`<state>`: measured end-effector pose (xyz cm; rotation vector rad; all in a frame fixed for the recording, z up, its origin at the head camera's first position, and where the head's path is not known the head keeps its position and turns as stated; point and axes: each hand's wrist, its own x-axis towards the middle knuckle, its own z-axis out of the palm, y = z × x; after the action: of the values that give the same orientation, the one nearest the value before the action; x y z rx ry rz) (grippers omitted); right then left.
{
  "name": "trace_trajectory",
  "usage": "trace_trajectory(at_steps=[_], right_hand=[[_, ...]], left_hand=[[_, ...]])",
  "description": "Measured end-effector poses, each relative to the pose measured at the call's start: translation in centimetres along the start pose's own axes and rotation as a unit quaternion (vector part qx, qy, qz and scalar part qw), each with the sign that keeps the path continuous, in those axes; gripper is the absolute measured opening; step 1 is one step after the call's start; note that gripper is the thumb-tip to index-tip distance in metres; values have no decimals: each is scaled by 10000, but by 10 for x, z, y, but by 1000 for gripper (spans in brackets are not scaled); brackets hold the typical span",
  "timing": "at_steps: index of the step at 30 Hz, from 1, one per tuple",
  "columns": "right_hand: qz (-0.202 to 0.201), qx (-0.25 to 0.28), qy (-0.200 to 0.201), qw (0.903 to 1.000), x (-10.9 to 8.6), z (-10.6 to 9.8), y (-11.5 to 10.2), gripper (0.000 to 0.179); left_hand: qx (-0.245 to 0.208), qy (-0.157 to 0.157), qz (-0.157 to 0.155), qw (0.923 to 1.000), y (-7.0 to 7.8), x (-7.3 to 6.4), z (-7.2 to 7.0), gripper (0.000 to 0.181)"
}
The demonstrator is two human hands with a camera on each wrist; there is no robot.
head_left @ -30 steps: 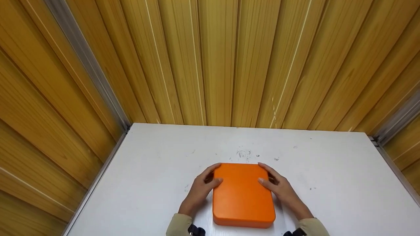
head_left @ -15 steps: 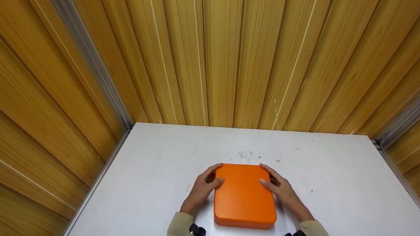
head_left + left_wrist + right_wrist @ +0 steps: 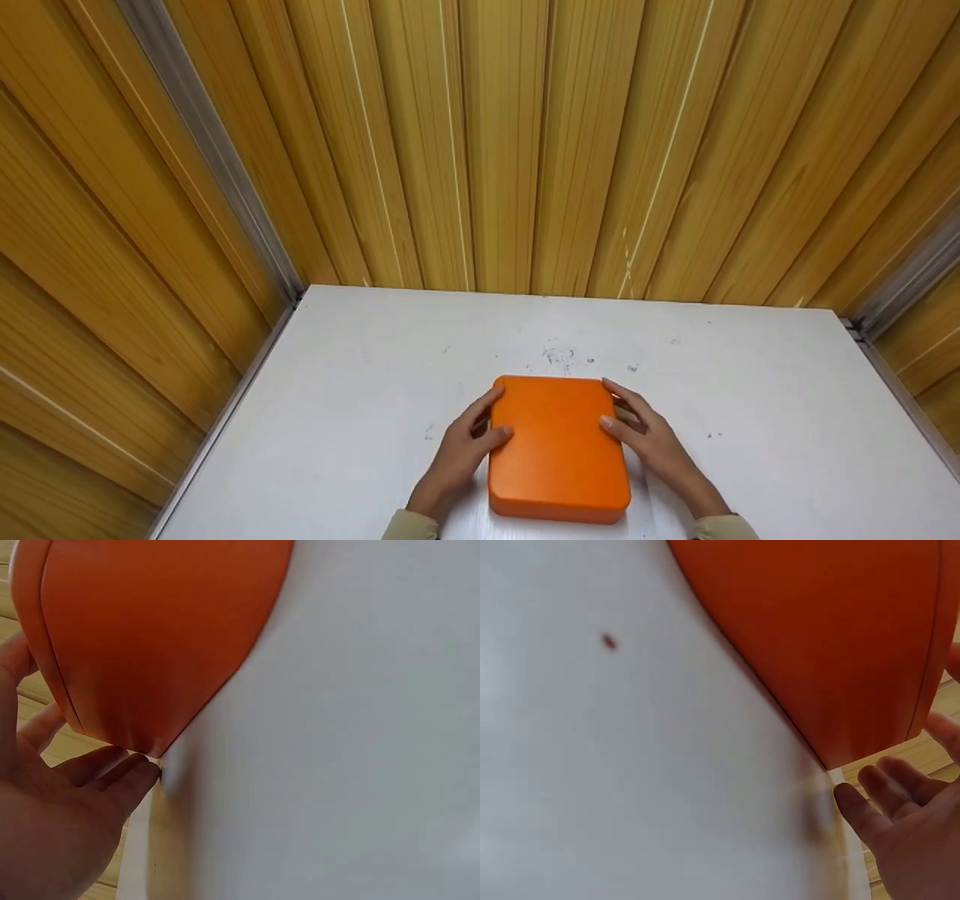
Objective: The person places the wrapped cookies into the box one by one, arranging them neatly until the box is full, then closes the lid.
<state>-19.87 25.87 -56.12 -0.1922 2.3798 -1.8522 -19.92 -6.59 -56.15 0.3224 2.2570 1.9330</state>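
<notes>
A rectangular orange box (image 3: pixel 559 450) with rounded corners lies flat on the white table in front of me. In the left wrist view, a thin seam runs along its side near the top, like the edge of a lid. My left hand (image 3: pixel 461 450) holds its left side, thumb on the top face and fingers along the far left corner. On the other side my right hand (image 3: pixel 660 446) holds it likewise, thumb over the top edge. Several lower fingers (image 3: pixel 885 791) of that hand spread just off the side wall in the right wrist view.
The white table (image 3: pixel 360 420) carries dark scuff marks beyond the box. Wood-patterned panels (image 3: pixel 495 150) wall it in at the back and on both sides, with grey metal posts (image 3: pixel 247 187) at the corners.
Both hands have slid slightly toward me along the box's sides, thumbs lower on the top face. The box stays in nearly the same spot; the head view has shifted a little.
</notes>
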Motion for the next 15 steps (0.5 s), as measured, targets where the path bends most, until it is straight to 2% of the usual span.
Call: trace_trajectory(at_steps=[7, 11, 15], right_hand=[[319, -331, -333, 9984, -30, 5, -4, 72], [450, -193, -636, 9968, -44, 6, -5, 73], [354, -128, -851, 9957, -55, 7, -2, 74]], left_hand=[[-291, -117, -117, 9994, -2, -33, 5, 66], [-349, -319, -306, 9984, 1, -45, 3, 66], [-381, -550, -370, 9971, 1, -54, 0, 69]])
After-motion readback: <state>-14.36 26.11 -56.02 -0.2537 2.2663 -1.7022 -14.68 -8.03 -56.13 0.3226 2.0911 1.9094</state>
